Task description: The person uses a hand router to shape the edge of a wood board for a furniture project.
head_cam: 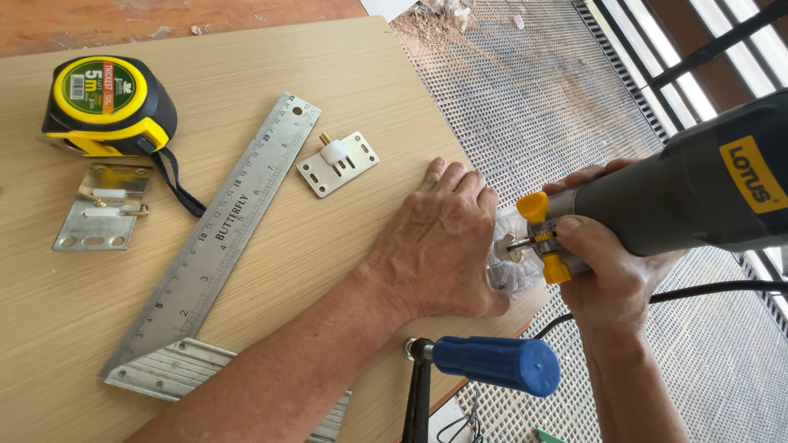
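Observation:
My right hand (616,271) grips a grey power tool (681,197) with yellow knobs, held sideways against the right edge of a light wooden board (271,271). The tool's clear base and bit (513,250) sit at the board's edge. My left hand (443,242) lies flat on the board beside the tool, fingers spread, holding nothing. A black cord (714,289) runs from the tool to the right.
A steel try square (222,238), a yellow and black tape measure (107,102) and two metal bracket plates (338,162) (103,207) lie on the board. A clamp with a blue handle (497,363) grips the board's near edge. Metal mesh flooring (533,98) lies to the right.

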